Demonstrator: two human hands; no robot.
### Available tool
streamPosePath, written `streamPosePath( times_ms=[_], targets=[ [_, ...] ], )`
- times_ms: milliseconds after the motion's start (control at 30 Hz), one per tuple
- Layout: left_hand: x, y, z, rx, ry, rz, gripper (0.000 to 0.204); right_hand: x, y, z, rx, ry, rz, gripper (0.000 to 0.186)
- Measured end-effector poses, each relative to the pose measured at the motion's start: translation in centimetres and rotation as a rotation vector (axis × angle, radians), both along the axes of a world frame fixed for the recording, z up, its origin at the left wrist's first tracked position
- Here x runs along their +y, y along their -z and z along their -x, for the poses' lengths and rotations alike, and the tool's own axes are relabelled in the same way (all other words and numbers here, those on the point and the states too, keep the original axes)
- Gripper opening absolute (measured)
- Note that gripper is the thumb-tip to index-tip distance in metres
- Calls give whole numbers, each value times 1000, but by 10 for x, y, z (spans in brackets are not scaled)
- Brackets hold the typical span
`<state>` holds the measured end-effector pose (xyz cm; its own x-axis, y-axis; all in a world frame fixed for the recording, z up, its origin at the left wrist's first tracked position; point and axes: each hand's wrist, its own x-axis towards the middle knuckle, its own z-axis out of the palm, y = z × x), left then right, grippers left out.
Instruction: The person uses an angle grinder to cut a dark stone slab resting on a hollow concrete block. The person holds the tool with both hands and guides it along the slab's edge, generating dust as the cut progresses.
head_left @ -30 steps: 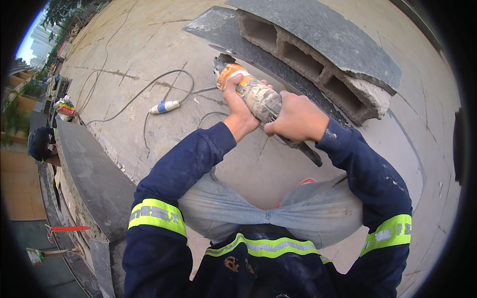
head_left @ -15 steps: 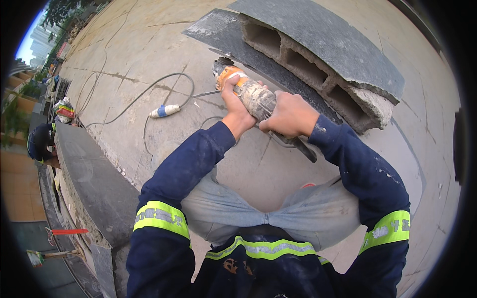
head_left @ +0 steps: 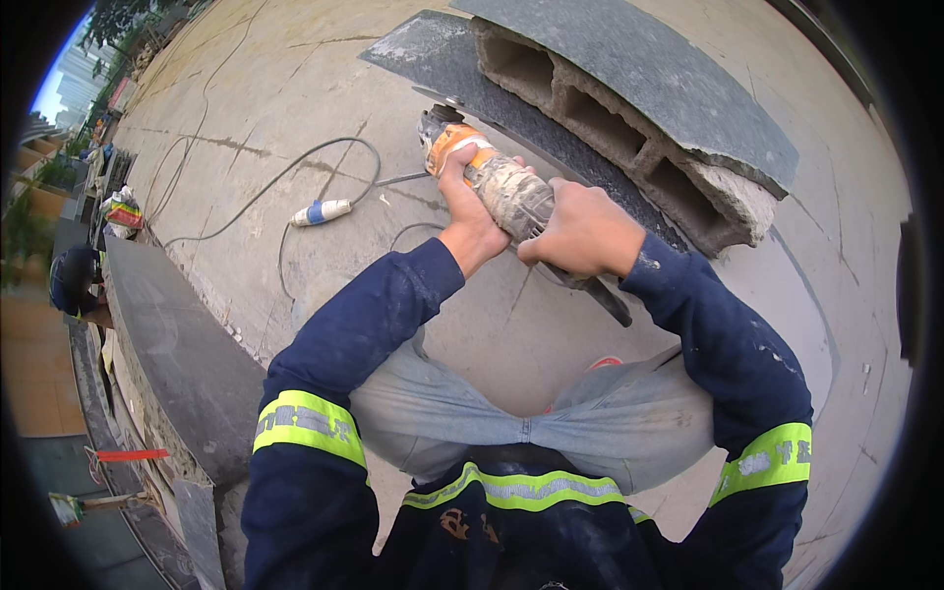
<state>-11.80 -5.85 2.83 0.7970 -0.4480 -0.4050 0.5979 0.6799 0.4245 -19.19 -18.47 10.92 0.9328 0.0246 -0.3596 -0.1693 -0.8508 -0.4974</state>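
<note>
The left hand [head_left: 474, 211] and right hand [head_left: 588, 231] are gripping an angle grinder [head_left: 508, 193], positioned at twelve o'clock from centre; its body is partly hiding the left hand, and its disc [head_left: 439, 96] is showing indistinctly. At one o'clock, the upper border is cutting off a grey slab [head_left: 639, 74]. At nine, a co-worker [head_left: 75, 280] is appearing blurred.
</note>
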Motion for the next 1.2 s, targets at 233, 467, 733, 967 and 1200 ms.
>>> streamPosePath(
  times_ms=[233, 467, 733, 967, 1200],
  targets=[
    [-2, -3, 13, 3, 29, 34, 60, -5, -3, 14, 3, -4, -26, 68],
    [-9, -9, 28, 2, 20, 14, 60, -10, -6, 29, 16, 18, -44, 66],
    [-12, -12, 39, -4, 36, 20, 60, -15, -7, 41, 5, 22, -50, 66],
    [-14, -11, 43, 1, 52, 36, 61, -16, -10, 46, 10, 23, -48, 65],
    [-13, -12, 45, -5, 41, 43, 57, -16, -8, 48, 2, 35, -72, 62]
  ],
)
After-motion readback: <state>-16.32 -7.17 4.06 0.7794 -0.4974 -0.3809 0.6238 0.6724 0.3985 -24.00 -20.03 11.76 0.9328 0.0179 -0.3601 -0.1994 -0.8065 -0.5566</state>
